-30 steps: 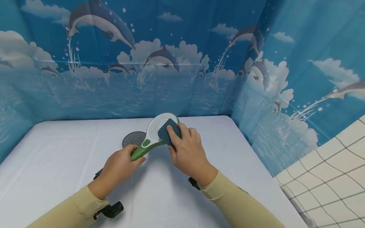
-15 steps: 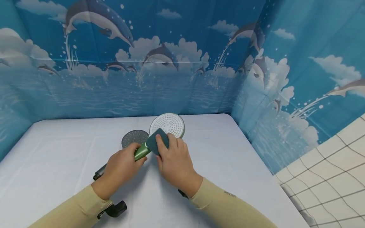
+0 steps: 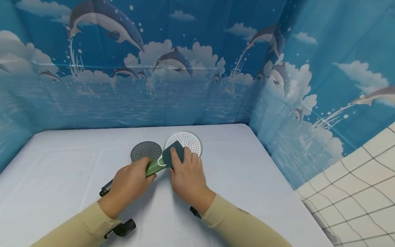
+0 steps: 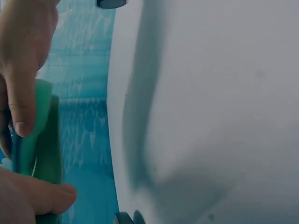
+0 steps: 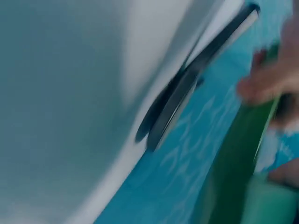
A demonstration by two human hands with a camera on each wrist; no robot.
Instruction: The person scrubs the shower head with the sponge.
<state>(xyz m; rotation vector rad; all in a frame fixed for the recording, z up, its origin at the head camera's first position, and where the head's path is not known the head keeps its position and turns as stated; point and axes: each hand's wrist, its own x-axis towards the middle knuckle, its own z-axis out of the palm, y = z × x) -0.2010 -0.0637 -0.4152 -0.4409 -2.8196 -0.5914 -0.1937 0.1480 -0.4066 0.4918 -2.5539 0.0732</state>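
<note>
My left hand (image 3: 131, 178) grips the green handle of a handheld shower head (image 3: 192, 141), whose round white face is full of small holes and points up toward the head camera. A dark green sponge (image 3: 173, 153) is held in my right hand (image 3: 189, 180), forefinger along its top. It lies across the neck of the shower head, covering the lower edge of the face. In the left wrist view the sponge (image 4: 43, 100) shows beside the green handle (image 4: 50, 154). The right wrist view is blurred, with the sponge (image 5: 268, 203) against the green shower head (image 5: 233, 163).
A second shower head (image 3: 145, 151), dark grey with a round face, lies on the white-covered table (image 3: 71, 161) behind my left hand. Its handle runs under that hand. A dolphin-print curtain (image 3: 191, 99) stands along the back and right, with white tiles (image 3: 364, 192) at the lower right.
The sponge has slid from the right side of the white face down-left to the neck. The shower head has turned its face more toward the head camera and sunk slightly.
</note>
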